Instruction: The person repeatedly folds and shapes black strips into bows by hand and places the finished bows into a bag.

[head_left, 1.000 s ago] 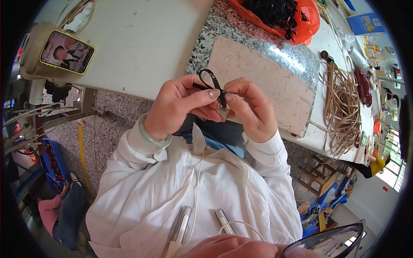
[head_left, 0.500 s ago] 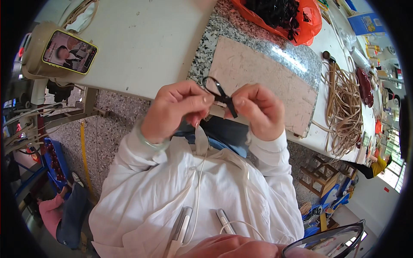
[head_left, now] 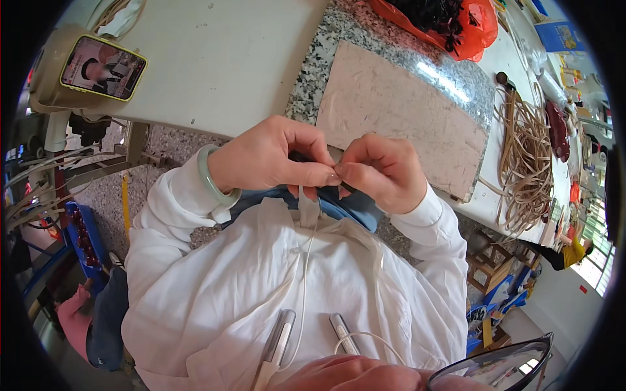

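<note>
My left hand (head_left: 277, 153) and my right hand (head_left: 386, 173) meet in front of my chest, just off the near edge of the table. Both are closed in a pinch, thumb against fingers, on a narrow black strap (head_left: 348, 187). Only small dark bits of the strap show beside the fingertips; its loop and knotted middle are hidden by my hands. A pale green bangle (head_left: 210, 171) circles my left wrist. Just beyond my right hand lies a worn pinkish board (head_left: 404, 117) on a speckled granite slab (head_left: 312, 72).
A red plastic bag (head_left: 479, 32) holds black strips at the slab's far side. Tan cords (head_left: 525, 163) lie heaped at right, with a hammer-like tool (head_left: 505, 81) at their far end. A phone (head_left: 104, 68) leans on a beige container at left. Other people sit at both sides.
My hands have drawn together, the left moving right and turning. The strap's loop, visible between them before, is now mostly covered by my fingers. My view has shifted slightly.
</note>
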`<state>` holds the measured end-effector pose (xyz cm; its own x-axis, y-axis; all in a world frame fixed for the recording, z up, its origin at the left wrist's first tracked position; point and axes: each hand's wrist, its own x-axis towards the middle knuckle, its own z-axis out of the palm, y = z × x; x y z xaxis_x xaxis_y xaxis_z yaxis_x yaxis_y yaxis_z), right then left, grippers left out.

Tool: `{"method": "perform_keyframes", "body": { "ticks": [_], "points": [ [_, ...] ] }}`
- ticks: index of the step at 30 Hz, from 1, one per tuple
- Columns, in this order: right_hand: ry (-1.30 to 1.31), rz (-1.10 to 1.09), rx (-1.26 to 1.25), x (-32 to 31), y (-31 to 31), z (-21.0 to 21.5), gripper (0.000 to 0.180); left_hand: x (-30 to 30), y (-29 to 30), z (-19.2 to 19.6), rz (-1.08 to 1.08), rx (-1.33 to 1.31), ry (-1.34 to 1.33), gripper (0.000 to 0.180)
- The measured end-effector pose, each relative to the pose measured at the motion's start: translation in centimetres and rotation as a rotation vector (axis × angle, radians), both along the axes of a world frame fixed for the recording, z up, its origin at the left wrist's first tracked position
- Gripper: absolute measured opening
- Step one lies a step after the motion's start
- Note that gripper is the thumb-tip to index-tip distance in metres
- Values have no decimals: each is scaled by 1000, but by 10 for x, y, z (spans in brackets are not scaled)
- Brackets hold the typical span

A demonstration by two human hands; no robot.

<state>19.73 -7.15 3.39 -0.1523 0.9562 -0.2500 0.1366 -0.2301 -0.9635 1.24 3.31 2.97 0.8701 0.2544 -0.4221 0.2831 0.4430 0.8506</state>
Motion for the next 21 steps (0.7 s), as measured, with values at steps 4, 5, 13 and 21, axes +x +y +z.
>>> {"method": "perform_keyframes", "body": {
  "ticks": [4, 5, 13, 21],
  "points": [
    [261, -156, -137, -5, 0, -1, 13, -6, -6, -7, 128, -100, -18, 9],
    [290, -191, -156, -5, -1, -3, 12, -7, -8, -9, 131, -102, -16, 9],
    [380, -263, -88, -8, -3, -26, 17, -11, -5, -14, 314, -235, 3, 19],
    [-145, -93, 258, -6, -2, -15, 12, -18, -2, -21, 202, -213, 63, 17]
  ]
}}
